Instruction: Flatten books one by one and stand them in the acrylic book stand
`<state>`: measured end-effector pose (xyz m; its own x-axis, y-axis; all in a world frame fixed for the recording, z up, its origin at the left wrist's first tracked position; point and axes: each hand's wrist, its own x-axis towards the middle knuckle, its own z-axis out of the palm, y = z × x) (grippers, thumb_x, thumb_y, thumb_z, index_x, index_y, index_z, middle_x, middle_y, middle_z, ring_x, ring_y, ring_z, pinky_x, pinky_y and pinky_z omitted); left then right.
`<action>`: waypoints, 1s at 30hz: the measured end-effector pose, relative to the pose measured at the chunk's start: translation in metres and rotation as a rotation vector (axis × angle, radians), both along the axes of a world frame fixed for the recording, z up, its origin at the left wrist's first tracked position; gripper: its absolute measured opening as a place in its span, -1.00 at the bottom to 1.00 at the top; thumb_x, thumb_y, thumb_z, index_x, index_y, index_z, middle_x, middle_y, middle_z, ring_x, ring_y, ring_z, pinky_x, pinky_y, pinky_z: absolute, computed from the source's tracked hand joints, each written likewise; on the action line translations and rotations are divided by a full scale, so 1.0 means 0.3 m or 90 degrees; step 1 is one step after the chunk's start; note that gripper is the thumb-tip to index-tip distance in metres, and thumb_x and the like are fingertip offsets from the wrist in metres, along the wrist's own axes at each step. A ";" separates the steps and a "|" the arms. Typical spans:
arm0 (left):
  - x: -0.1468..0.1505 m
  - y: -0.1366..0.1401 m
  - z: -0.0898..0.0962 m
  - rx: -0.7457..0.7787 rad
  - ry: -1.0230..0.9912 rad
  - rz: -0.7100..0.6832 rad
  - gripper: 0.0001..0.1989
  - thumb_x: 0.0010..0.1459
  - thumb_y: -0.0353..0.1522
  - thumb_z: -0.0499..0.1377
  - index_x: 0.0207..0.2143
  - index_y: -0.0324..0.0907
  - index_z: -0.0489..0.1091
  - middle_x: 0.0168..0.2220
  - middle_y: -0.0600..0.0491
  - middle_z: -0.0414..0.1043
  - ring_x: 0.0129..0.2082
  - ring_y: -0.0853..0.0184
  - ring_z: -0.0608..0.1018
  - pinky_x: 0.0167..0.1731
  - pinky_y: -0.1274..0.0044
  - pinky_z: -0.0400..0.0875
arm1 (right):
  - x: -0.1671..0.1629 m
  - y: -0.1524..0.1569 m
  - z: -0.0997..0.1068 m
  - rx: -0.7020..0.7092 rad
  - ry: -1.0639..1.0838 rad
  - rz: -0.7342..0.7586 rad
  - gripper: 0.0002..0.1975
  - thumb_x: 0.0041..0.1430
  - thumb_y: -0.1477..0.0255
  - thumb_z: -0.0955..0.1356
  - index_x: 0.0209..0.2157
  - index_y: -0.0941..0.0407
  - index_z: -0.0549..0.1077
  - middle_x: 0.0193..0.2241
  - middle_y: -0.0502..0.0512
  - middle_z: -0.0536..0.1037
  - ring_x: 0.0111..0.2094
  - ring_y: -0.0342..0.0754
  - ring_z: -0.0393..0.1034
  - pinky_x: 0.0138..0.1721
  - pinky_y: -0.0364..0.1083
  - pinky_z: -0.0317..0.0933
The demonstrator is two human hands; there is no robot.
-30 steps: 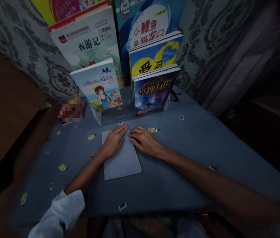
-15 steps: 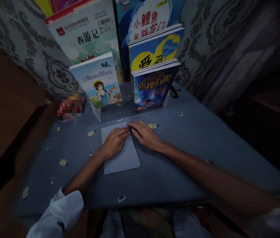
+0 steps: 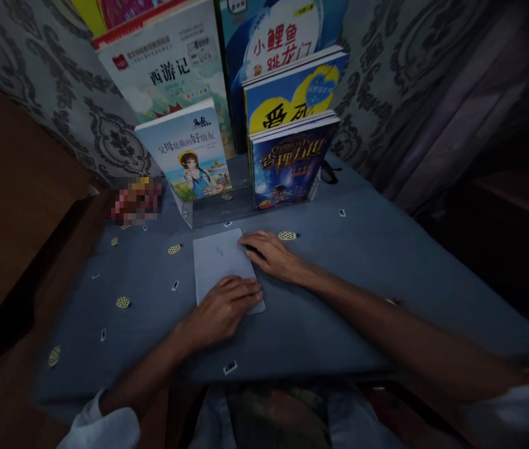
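A pale, thin notebook point(image 3: 220, 262) with rounded corners lies flat on the blue-grey cloth, a faint small mark on its upper half. My left hand point(image 3: 229, 305) rests across its lower part, fingers stretched toward the lower right edge and covering some of it. At the upper right edge is my right hand point(image 3: 269, 252), its fingertips touching the notebook's border. A dark gap shows between its thumb and extended fingers. Neither hand is wrapped round anything.
A clear stand point(image 3: 187, 215) at the back holds several upright books, among them a blue picture-cover book point(image 3: 194, 156) and a dark blue one point(image 3: 287, 165). A blurred red item point(image 3: 136, 199) sits at the left. Dark-framed glasses point(image 3: 330, 173) lie behind the books.
My left hand has slid down from the notebook's top to its lower right part, uncovering the upper half. My right hand has stayed near the upper right edge.
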<state>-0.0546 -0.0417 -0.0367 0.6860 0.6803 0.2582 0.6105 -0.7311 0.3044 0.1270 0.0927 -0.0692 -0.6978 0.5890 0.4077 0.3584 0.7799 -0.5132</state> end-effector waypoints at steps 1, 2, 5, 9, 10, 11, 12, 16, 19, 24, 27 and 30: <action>0.004 -0.022 0.002 -0.010 0.006 -0.008 -0.57 0.34 -0.52 -0.03 0.19 -0.15 0.34 0.12 -0.08 0.49 0.20 0.26 0.44 0.20 0.27 0.33 | 0.000 0.000 0.000 0.003 -0.002 0.001 -0.67 0.30 0.46 0.25 0.06 0.12 0.46 0.00 0.23 0.57 0.04 0.15 0.40 0.11 0.19 0.22; 0.006 -0.042 0.003 -0.020 0.009 -0.013 -0.56 0.34 -0.52 -0.04 0.21 -0.15 0.32 0.13 -0.08 0.48 0.21 0.26 0.43 0.20 0.27 0.32 | 0.000 0.001 0.000 0.004 -0.007 0.001 -0.67 0.30 0.46 0.26 0.06 0.12 0.46 0.01 0.23 0.57 0.04 0.16 0.40 0.11 0.19 0.22; 0.010 -0.078 0.001 -0.043 0.002 -0.011 -0.54 0.35 -0.52 -0.06 0.25 -0.13 0.27 0.16 -0.09 0.45 0.22 0.26 0.43 0.21 0.26 0.31 | -0.002 0.000 0.004 0.002 -0.023 0.003 -0.66 0.28 0.43 0.30 0.06 0.15 0.46 0.02 0.26 0.57 0.06 0.19 0.39 0.08 0.19 0.24; 0.009 -0.081 0.008 -0.053 -0.018 -0.012 -0.56 0.37 -0.52 -0.06 0.23 -0.13 0.29 0.17 -0.07 0.44 0.21 0.28 0.44 0.18 0.29 0.33 | -0.004 -0.002 0.010 0.005 -0.030 0.004 -0.65 0.26 0.40 0.34 0.07 0.15 0.46 0.04 0.26 0.56 0.08 0.20 0.38 0.08 0.20 0.23; 0.005 -0.075 0.010 -0.053 -0.020 -0.012 -0.56 0.37 -0.52 -0.06 0.23 -0.14 0.29 0.17 -0.07 0.45 0.21 0.29 0.44 0.18 0.30 0.34 | -0.004 -0.002 0.011 0.007 -0.034 0.005 -0.64 0.25 0.40 0.35 0.07 0.15 0.46 0.04 0.26 0.56 0.08 0.20 0.38 0.09 0.20 0.23; -0.002 -0.067 0.012 -0.052 -0.020 -0.007 -0.56 0.36 -0.53 -0.06 0.22 -0.14 0.30 0.17 -0.07 0.45 0.21 0.29 0.45 0.17 0.31 0.35 | -0.003 -0.002 0.012 0.009 -0.038 0.007 -0.64 0.25 0.40 0.35 0.07 0.15 0.46 0.05 0.26 0.55 0.09 0.20 0.38 0.10 0.21 0.22; -0.013 -0.057 0.013 -0.049 -0.021 0.002 -0.56 0.36 -0.53 -0.05 0.21 -0.14 0.31 0.16 -0.07 0.45 0.20 0.29 0.45 0.16 0.32 0.36 | -0.003 -0.002 0.013 0.012 -0.043 0.008 -0.64 0.25 0.40 0.36 0.07 0.16 0.46 0.06 0.27 0.55 0.09 0.20 0.38 0.10 0.21 0.23; -0.110 0.016 -0.008 -0.007 -0.037 0.067 -0.57 0.33 -0.52 0.01 0.19 -0.10 0.35 0.15 -0.09 0.47 0.15 0.25 0.50 0.13 0.28 0.40 | -0.002 0.000 0.012 0.018 -0.059 0.006 -0.64 0.26 0.39 0.36 0.07 0.15 0.47 0.07 0.27 0.54 0.11 0.19 0.37 0.08 0.20 0.24; -0.215 0.088 -0.038 0.033 -0.047 0.151 -0.58 0.32 -0.51 0.00 0.17 -0.12 0.38 0.13 -0.11 0.47 0.15 0.22 0.51 0.13 0.23 0.41 | -0.003 0.001 0.012 0.015 -0.066 0.006 -0.64 0.27 0.39 0.36 0.08 0.14 0.47 0.08 0.27 0.53 0.13 0.20 0.36 0.09 0.23 0.24; -0.327 0.158 -0.065 0.037 -0.018 0.286 -0.59 0.33 -0.45 -0.02 0.17 -0.24 0.38 0.18 -0.17 0.42 0.20 0.15 0.46 0.18 0.14 0.36 | -0.002 -0.005 0.027 0.003 -0.076 0.009 -0.64 0.27 0.39 0.36 0.08 0.16 0.48 0.09 0.29 0.53 0.14 0.20 0.35 0.11 0.24 0.23; -0.337 0.138 -0.068 0.038 -0.019 0.293 -0.59 0.35 -0.43 -0.03 0.17 -0.23 0.38 0.19 -0.15 0.41 0.21 0.17 0.45 0.20 0.17 0.36 | 0.001 -0.009 0.033 0.002 -0.083 0.005 -0.64 0.29 0.38 0.35 0.09 0.16 0.47 0.10 0.29 0.52 0.16 0.20 0.34 0.13 0.27 0.20; -0.325 0.075 -0.063 0.040 -0.028 0.290 -0.61 0.37 -0.40 -0.01 0.17 -0.19 0.39 0.19 -0.12 0.42 0.20 0.18 0.47 0.19 0.19 0.38 | 0.002 -0.010 0.030 0.005 -0.090 0.000 -0.65 0.30 0.38 0.34 0.08 0.15 0.47 0.12 0.28 0.51 0.17 0.19 0.33 0.14 0.27 0.18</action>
